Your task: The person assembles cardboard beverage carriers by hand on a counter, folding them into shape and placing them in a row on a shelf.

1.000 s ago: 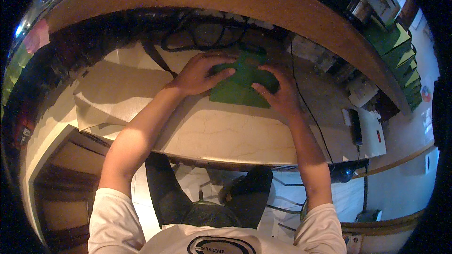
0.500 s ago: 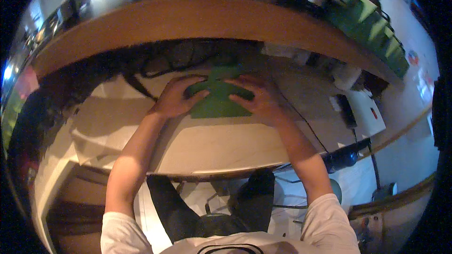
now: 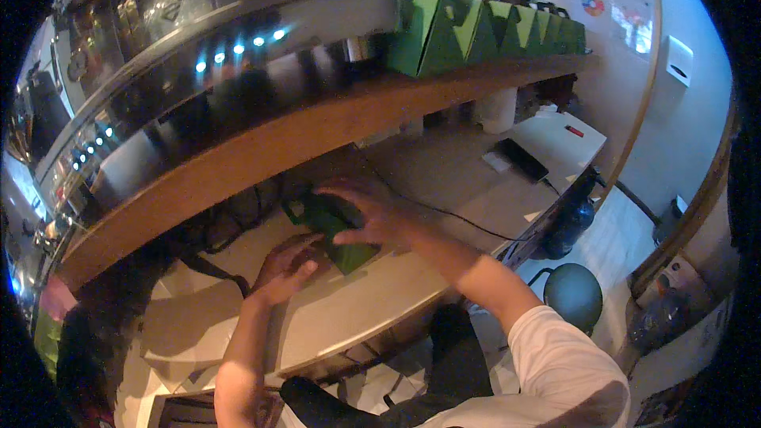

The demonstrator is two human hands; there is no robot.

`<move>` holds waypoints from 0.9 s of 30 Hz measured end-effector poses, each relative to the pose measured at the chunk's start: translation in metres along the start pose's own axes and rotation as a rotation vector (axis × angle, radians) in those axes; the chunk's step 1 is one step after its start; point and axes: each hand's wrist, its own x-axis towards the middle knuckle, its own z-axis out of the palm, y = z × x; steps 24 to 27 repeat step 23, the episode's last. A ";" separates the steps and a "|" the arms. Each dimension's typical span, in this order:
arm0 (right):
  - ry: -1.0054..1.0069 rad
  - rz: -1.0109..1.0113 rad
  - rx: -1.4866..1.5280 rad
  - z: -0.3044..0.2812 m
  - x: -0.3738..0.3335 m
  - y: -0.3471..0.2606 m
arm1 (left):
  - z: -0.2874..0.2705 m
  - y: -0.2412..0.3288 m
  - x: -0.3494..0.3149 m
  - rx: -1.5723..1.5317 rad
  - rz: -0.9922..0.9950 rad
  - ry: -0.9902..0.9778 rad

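A small green cardboard box (image 3: 350, 257) with a raised, handle-like top is on the pale desk in front of me. My right hand (image 3: 369, 210) reaches over its right side, fingers at the top and thumb lower down, with the box between them. My left hand (image 3: 284, 269) is at the box's left side, fingers loosely bent and thumb apart; its fingertips reach the green card, but I cannot make out firm contact.
Above the desk runs a wooden shelf (image 3: 277, 143) with a row of similar green boxes (image 3: 452, 36). Dark cables (image 3: 226, 222) lie behind my left hand. A black phone-like device (image 3: 523, 160) lies at the right. A round stool (image 3: 572, 297) stands beside the desk.
The view has swung to the right, bringing the row of boxes into fuller sight. My left hand has loosened from the green box, which now appears turned and tilted between my hands.
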 end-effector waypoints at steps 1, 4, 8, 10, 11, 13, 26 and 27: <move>-0.020 -0.033 -0.025 0.003 -0.001 0.000 | 0.000 0.003 0.001 0.007 0.024 -0.004; -0.077 0.090 0.050 0.010 -0.001 -0.014 | -0.006 0.011 -0.004 0.007 -0.043 0.040; -0.010 0.142 0.114 0.027 -0.009 0.009 | -0.012 0.006 -0.013 0.190 -0.122 0.179; 0.059 0.229 0.140 0.026 -0.024 0.030 | -0.008 0.006 -0.004 0.223 -0.097 0.205; 0.060 0.237 0.136 0.027 -0.030 0.026 | -0.009 0.009 -0.006 0.238 -0.113 0.212; 0.038 0.363 0.070 0.024 -0.044 0.021 | -0.009 0.009 -0.004 0.246 -0.125 0.213; 0.139 0.106 -0.406 -0.043 -0.124 -0.018 | -0.015 -0.003 -0.015 0.262 -0.118 0.471; 0.139 0.106 -0.406 -0.043 -0.124 -0.018 | -0.015 -0.003 -0.015 0.262 -0.118 0.471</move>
